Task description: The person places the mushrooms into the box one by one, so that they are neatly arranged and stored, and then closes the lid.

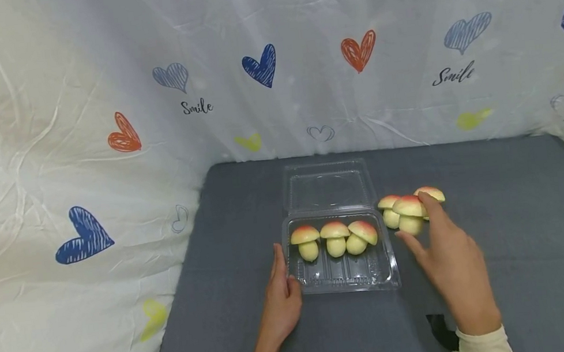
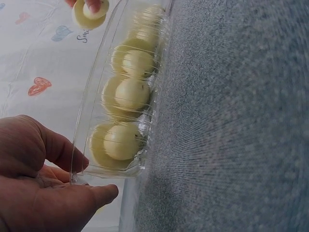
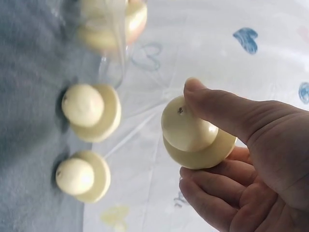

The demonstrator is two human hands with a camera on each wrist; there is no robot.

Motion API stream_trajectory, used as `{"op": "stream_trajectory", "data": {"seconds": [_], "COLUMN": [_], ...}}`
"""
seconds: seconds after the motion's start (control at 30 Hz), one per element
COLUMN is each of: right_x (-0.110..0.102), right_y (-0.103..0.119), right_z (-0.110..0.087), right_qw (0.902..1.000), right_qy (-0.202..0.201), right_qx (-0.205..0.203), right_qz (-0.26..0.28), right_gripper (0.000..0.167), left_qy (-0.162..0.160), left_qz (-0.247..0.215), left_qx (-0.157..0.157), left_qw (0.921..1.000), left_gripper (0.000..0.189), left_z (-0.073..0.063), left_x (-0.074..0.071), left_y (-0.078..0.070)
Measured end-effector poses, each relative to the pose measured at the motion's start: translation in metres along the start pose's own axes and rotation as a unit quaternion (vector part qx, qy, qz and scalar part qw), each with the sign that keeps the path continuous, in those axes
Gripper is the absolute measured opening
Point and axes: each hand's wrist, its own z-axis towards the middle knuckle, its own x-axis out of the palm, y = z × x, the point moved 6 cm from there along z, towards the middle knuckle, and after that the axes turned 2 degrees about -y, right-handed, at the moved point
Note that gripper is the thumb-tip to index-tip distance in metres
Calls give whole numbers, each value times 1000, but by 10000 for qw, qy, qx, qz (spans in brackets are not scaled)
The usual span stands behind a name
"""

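In the head view my right hand (image 1: 456, 263) pinches a toy mushroom (image 1: 409, 214) with a red-topped cap, thumb at its stem and fingers at its cap. The right wrist view shows this mushroom (image 3: 188, 128) raised off the table. Behind it, two more mushrooms (image 1: 388, 203) lie on the cloth, one partly hidden by my fingers. My left hand (image 1: 281, 307) grips the left side of a clear plastic clamshell box (image 1: 346, 282), its rim between thumb and fingers in the left wrist view. Three mushrooms (image 1: 335, 237) lie in a row along the box's far half.
The box's lid (image 1: 327, 188) lies folded back, away from me. Dark grey cloth (image 1: 540, 239) covers the table. A white curtain (image 1: 310, 10) printed with hearts hangs behind and to the left. A black strap (image 1: 442, 332) shows by my right wrist.
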Motion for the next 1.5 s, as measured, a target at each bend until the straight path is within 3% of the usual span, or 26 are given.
{"op": "stream_trajectory", "data": {"seconds": [0.27,0.87,1.1,1.5], "right_x": [17,63,81,99], "right_y": [21,67,75,88], "right_z": [-9,-31,-34,-38], "right_qw": [9988,9891,9842,9753], "right_qy": [393,567,972,1282], "right_qx": [-295,-1343,-1410,-1685], "right_qz": [-18,216,455,625], "right_gripper": [90,93,94,90], "left_qy": [-41,7,-56,31], "left_qz": [94,141,176,187], "left_qx": [5,78,135,139], "left_qw": [9999,9999,9997,9997], "left_gripper": [78,77,76,75], "left_z": [-3,0,1,0], "left_x": [-3,-3,-3,-3], "left_y": [0,-4,-5,-3]}}
